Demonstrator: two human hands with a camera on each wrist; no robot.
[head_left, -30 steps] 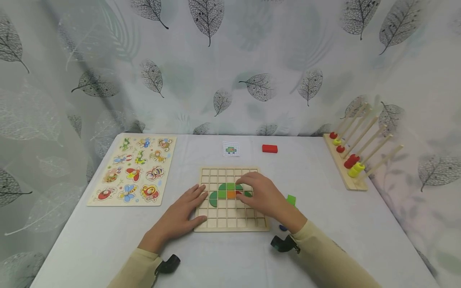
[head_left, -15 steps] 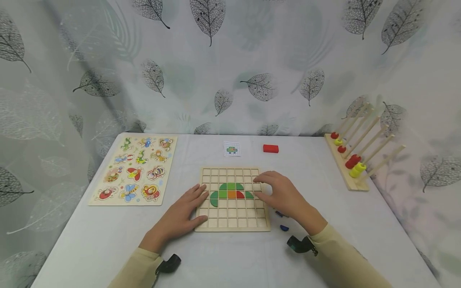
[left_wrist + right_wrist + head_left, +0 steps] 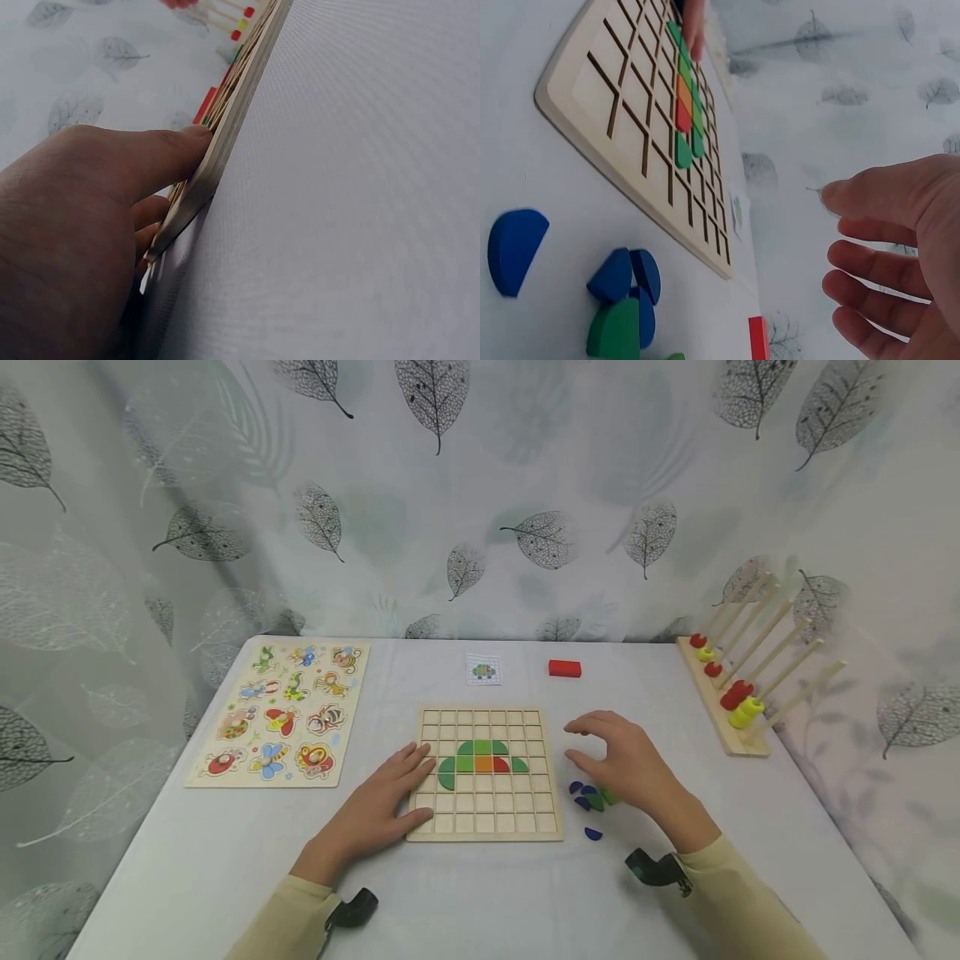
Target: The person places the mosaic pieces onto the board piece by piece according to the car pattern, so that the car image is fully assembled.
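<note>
A square wooden grid board (image 3: 485, 829) lies mid-table, with green, orange and red pieces set into its cells in a domed shape. My left hand (image 3: 377, 806) rests on the board's left side, fingers extended over the edge; in the left wrist view its thumb (image 3: 176, 150) lies along the rim. To the right of the board my right hand (image 3: 637, 760) hovers with fingers loosely bent and nothing between them. Below it sit several loose blue half-round pieces (image 3: 516, 251) and a green quarter-round piece (image 3: 615, 330); the hand partly hides another green piece (image 3: 609, 796) in the head view.
A small picture card (image 3: 483, 670) and a red block (image 3: 565, 668) lie beyond the board. On the left is a wooden insect puzzle (image 3: 281, 714). At the right stands a wooden peg rack (image 3: 723, 718) with red and yellow beads. A leaf-patterned curtain (image 3: 360, 527) hangs behind the table.
My right hand has moved right, off the board, exposing a red piece in the grid beside the orange one and uncovering the loose pieces. My left hand stays in place.
</note>
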